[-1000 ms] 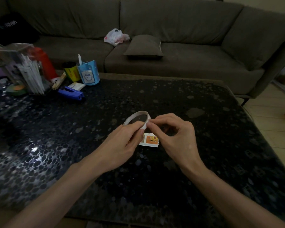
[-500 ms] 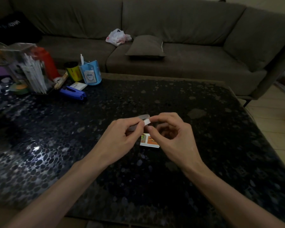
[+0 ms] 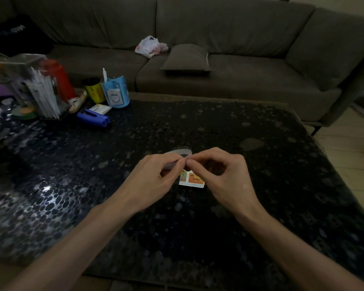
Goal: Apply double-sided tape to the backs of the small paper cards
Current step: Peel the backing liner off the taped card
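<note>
tape roll [image 3: 178, 152] now lies flatter than before, pinched in the left hand [image 3: 153, 181]; the right hand [image 3: 225, 179] nips its end above the cards [image 3: 192, 179]. blue pot [image 3: 115, 95] holds a white stick [image 3: 104, 74].

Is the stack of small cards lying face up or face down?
Face up: the top of the card stack shows a printed orange picture.

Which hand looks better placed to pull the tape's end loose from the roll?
Probably the right hand: its fingertips pinch at the edge of the tape roll, while the left hand grips the roll and steadies it above the cards.
</note>
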Tool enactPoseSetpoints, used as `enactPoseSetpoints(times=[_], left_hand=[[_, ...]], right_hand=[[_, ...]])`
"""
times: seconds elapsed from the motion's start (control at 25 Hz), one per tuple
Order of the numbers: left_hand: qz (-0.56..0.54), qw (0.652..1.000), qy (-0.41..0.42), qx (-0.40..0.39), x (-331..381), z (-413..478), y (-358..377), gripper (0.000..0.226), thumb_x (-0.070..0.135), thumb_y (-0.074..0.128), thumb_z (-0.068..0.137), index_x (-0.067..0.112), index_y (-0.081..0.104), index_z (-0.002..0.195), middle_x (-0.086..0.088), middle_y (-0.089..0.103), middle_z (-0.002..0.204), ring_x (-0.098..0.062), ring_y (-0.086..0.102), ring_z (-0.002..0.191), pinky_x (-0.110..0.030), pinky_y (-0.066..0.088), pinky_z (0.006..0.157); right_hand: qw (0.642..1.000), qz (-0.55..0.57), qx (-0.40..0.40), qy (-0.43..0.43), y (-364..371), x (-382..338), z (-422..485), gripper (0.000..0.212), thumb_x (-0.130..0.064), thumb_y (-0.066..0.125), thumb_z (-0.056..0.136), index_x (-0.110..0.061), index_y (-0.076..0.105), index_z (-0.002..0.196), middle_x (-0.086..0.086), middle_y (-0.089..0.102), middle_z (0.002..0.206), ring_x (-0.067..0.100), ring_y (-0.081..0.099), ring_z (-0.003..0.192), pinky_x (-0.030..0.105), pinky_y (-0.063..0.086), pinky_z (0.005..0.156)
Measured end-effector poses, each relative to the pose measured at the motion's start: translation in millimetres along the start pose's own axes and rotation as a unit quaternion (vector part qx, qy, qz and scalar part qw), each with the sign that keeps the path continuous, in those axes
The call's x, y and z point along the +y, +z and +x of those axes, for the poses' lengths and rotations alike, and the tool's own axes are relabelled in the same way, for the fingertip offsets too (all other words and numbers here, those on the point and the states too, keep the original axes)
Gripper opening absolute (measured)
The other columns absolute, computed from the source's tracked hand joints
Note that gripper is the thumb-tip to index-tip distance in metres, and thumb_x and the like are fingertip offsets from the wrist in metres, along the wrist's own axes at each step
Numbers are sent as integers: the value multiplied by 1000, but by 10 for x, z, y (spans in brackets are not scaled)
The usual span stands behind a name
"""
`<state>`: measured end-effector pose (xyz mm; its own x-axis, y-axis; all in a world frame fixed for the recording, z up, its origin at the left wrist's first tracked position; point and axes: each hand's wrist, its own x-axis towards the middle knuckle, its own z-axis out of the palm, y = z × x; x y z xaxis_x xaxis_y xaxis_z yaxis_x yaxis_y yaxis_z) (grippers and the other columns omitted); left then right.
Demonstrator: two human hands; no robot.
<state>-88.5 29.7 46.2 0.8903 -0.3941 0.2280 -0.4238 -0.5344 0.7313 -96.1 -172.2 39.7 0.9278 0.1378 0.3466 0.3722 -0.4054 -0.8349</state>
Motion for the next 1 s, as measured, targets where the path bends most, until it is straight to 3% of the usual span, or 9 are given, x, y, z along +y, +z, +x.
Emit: enactPoseSetpoints(times=[0.24,0.32,0.4,0.52,0.6,0.68,0.76,0.88,1.0], left_hand=[[-45,999,-2,-7,59,43,29,32,28,49,109,35,71,87,-1,63,72,-20,57,67,-42,48,64],[-109,994,-4,-15,58,64,36,36,31,46,110,33,70,83,5,56,69,-15,51,67,-31,45,64],[-211,977,-32,-25,38,58,45,38,37,44,108,33,70,80,-1,43,70,-15,42,69,-25,39,67],[-322,942,-90,-18,-28,49,74,38,39,46,108,23,71,83,-7,32,70,-20,33,69,-32,33,70],[-345,933,-100,-6,-56,51,82,38,38,46,107,18,71,87,4,33,65,-13,31,64,-32,29,66],[-367,925,-96,-14,-56,66,83,38,36,46,108,15,71,89,8,34,62,-10,31,61,-28,30,63],[-384,917,-97,-41,-29,63,68,36,36,45,104,16,72,89,7,35,61,-9,32,60,-24,33,61],[-405,904,-108,-91,29,38,47,38,44,49,103,22,73,84,7,36,58,-9,33,55,-26,34,59],[-448,870,-120,-167,61,8,13,42,50,53,103,16,77,94,2,53,56,-9,45,49,-23,45,59]], right_hand=[[998,-39,-28,-30,-21,-36,36,5,-22,71,97,-24,71,103,-13,66,100,7,67,96,28,58,82],[994,-66,-11,-81,-6,-64,37,4,-17,69,99,-19,69,101,-11,63,98,8,62,95,23,53,81],[989,-87,-7,-121,2,-87,46,4,-15,66,100,-19,66,101,-10,60,98,9,58,97,19,47,80],[996,55,-13,-70,-36,-104,58,5,-26,63,100,-24,67,102,-9,63,105,15,65,103,28,54,86],[994,100,-13,-45,-79,-81,78,16,-34,65,97,-31,71,112,-14,64,119,8,64,117,28,55,95],[995,80,-46,-38,-107,-37,87,33,-23,68,97,-34,67,128,-19,66,127,-2,60,124,17,50,100],[994,82,-60,-30,-97,2,87,41,-9,68,97,-30,66,132,-19,72,120,-2,65,118,13,50,98],[992,121,-42,-15,-73,45,74,37,-4,67,97,-26,69,127,-16,76,111,2,72,108,13,53,92],[984,170,-54,2,-53,45,60,37,-5,68,98,-26,68,128,-9,78,112,7,74,110,18,56,93]])
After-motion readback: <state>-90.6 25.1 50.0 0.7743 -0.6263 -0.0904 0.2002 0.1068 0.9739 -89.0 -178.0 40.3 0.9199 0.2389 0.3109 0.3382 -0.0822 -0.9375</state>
